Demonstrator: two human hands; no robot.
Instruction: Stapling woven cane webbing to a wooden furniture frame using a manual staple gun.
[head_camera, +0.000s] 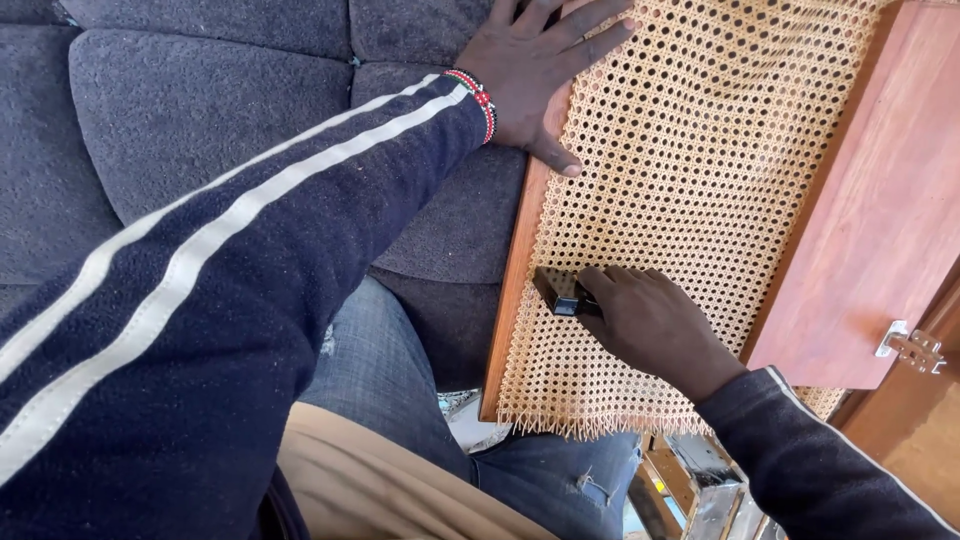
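A wooden frame panel (512, 280) covered with pale woven cane webbing (700, 160) leans across a dark grey sofa. My left hand (535, 70) lies flat and open on the upper left of the cane, thumb on the wooden edge. A beaded bracelet circles that wrist. My right hand (650, 325) grips a small dark block-shaped tool (558, 292) and presses it on the cane near the left rail. Frayed cane ends hang off the panel's lower edge.
Dark grey sofa cushions (200, 130) fill the left. A reddish wooden board (880, 220) with a metal hinge (910, 348) stands at the right. My jeans-clad leg (390, 380) is below, and metal pieces (690, 480) lie on the floor.
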